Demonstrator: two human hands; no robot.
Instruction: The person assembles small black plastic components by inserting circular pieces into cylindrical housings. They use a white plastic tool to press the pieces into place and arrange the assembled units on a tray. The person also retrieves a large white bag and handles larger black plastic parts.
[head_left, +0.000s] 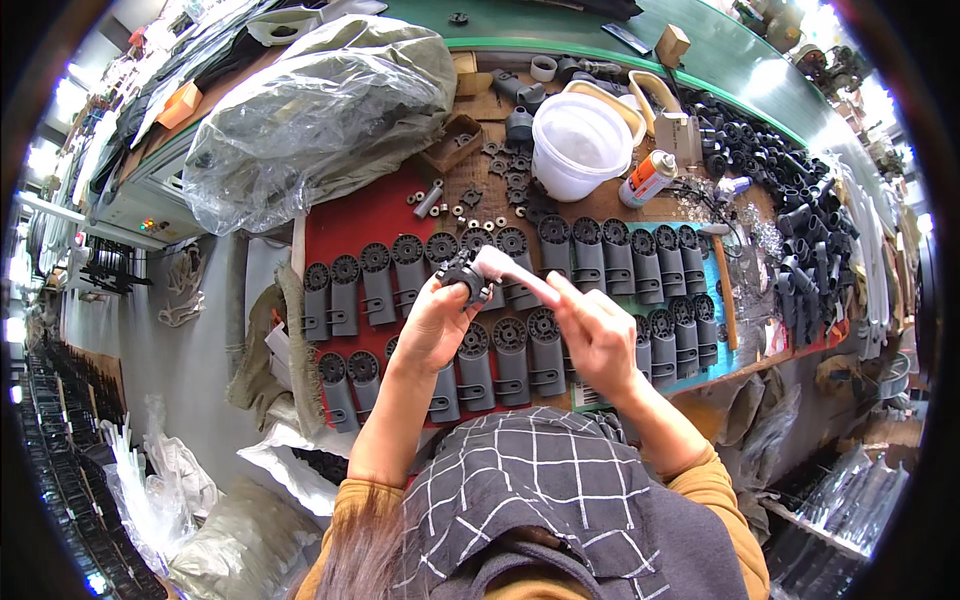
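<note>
Over the middle of the bench, my left hand (432, 325) is closed around a small black plastic part (463, 278) with a round, toothed-looking shape. My right hand (598, 340) pinches the end of a pale pinkish stick-like tool (528, 278) with a wider head; its exact kind is unclear. The head of that tool meets the black part or lies right in front of it. Beneath and around both hands stand two rows of grey plastic tubes (510, 355), each with a round black end piece and a side clip. My hands hide some of them.
Behind the rows are a white plastic tub (580, 145), an orange-and-white spray can (648, 180) and loose black rings (515, 185). Black fittings are heaped (800, 230) at the right. A plastic-covered bundle (330, 120) lies back left. A green conveyor belt (690, 50) runs along the far side.
</note>
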